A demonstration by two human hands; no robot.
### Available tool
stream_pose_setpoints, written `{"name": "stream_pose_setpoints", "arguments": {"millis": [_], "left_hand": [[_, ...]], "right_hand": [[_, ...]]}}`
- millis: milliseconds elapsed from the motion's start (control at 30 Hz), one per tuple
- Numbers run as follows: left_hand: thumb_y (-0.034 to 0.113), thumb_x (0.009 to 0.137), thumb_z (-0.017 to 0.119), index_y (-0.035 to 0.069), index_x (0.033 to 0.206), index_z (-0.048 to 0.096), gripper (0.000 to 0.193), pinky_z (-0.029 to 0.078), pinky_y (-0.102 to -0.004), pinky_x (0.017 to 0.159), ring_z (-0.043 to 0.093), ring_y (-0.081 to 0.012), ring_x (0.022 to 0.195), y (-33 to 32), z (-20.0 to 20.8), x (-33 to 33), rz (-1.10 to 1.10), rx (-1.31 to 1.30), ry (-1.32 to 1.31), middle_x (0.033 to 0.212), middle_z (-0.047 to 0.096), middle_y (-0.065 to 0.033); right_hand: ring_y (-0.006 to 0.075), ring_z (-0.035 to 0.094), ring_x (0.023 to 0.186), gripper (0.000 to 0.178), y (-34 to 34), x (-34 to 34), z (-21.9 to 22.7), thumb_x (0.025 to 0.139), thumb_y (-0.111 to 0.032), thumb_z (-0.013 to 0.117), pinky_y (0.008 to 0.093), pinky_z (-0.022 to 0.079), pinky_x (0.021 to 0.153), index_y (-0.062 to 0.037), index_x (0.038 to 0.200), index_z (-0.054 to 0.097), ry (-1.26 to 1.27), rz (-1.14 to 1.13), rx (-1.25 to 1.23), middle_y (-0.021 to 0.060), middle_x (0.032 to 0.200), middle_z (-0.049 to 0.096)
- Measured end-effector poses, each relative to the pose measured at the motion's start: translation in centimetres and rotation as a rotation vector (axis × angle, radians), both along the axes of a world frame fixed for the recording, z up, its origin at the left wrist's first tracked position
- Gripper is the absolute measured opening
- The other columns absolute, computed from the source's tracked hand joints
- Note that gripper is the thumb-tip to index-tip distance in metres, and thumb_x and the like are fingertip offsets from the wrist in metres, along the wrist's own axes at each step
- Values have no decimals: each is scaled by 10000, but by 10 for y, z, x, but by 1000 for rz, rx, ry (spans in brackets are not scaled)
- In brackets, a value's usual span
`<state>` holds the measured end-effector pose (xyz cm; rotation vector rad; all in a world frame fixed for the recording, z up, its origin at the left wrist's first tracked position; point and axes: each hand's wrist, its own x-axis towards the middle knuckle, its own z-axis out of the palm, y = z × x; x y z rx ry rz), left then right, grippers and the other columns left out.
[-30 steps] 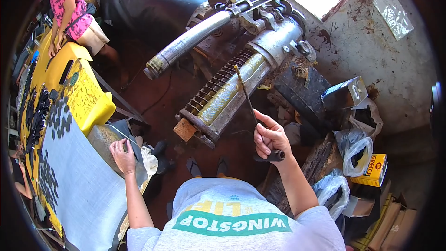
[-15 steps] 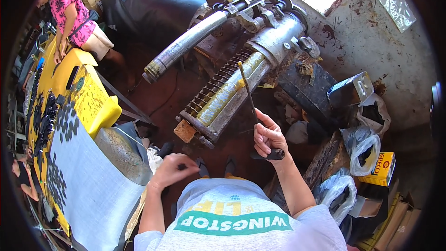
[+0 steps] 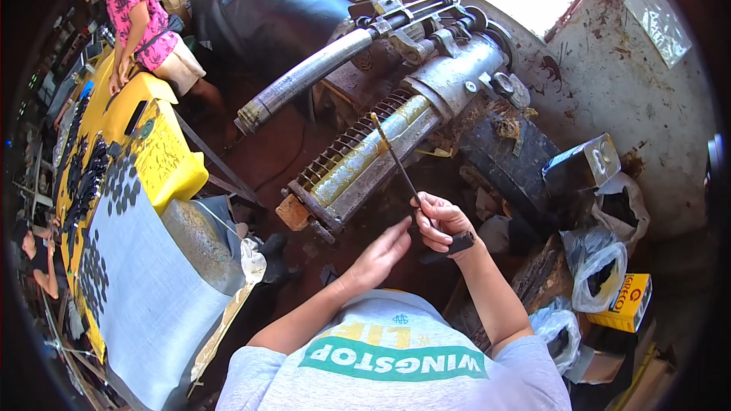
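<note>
My right hand (image 3: 443,224) is closed round a thin dark stick (image 3: 396,154) that slants up and to the left. Yellowish-brown residue coats its far tip, which in this view overlaps the metal machine (image 3: 365,160). A small black piece (image 3: 461,242) shows at the heel of the same hand; whether it is gripped there is unclear. Just left of the right hand, my left hand (image 3: 381,255) has its fingers stretched out together, pointing at it. I see nothing in the left hand, though its palm side is partly hidden.
At left, a yellow worktable (image 3: 156,144) bears a grey sheet (image 3: 145,281) with several black cut pieces (image 3: 91,274). A person in a pink shirt (image 3: 137,11) works at its far end. At right are a metal can (image 3: 586,164), plastic bags (image 3: 594,259) and a yellow box (image 3: 628,301).
My left hand has moved right and up, close to my right hand, and its fingers have straightened. The stick has shifted slightly left and down with my right hand.
</note>
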<state>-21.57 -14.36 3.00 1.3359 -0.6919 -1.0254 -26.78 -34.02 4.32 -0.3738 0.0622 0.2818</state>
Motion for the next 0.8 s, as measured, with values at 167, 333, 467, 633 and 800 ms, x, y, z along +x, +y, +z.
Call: {"name": "stream_pose_setpoints", "arguments": {"millis": [167, 333, 467, 633, 800], "left_hand": [[439, 1019, 384, -16, 1452, 328, 630, 242, -379, 1150, 342, -228, 1381, -39, 16, 9, 281, -310, 460, 1480, 371, -147], [304, 994, 516, 11, 1299, 545, 424, 451, -310, 966, 584, -169, 1079, -65, 13, 18, 390, -493, 482, 1257, 597, -121], [200, 968, 577, 17, 1196, 624, 296, 500, -256, 852, 633, -132, 925, -69, 7, 21, 447, -465, 427, 1046, 689, -92], [182, 940, 622, 47, 1105, 665, 217, 543, -256, 783, 667, -127, 867, -75, 18, 20, 485, -423, 560, 944, 711, -70], [192, 913, 659, 69, 1064, 674, 195, 569, -274, 744, 682, -143, 823, -78, 13, 23, 517, -382, 577, 915, 713, -67]], "right_hand": [[149, 497, 384, 203, -20, 6, -10, 992, -134, 493, 281, 430, 395, 1, 1133, 549, 33, 77, -56, 149, 845, 683], [196, 537, 430, 200, -32, 9, -22, 965, -127, 519, 340, 471, 465, -7, 1117, 568, -28, 209, 61, 155, 866, 693], [227, 636, 538, 247, -38, 6, -18, 967, -195, 544, 345, 529, 549, 4, 1107, 584, 49, 192, -47, 180, 913, 697], [260, 700, 820, 348, -50, -14, -2, 970, -288, 569, 349, 564, 757, 40, 1082, 605, 316, -57, -577, 202, 969, 686], [196, 667, 930, 272, -49, -42, 23, 979, -220, 567, 302, 509, 843, 28, 1063, 641, 163, -547, -1251, 134, 996, 693]]}}
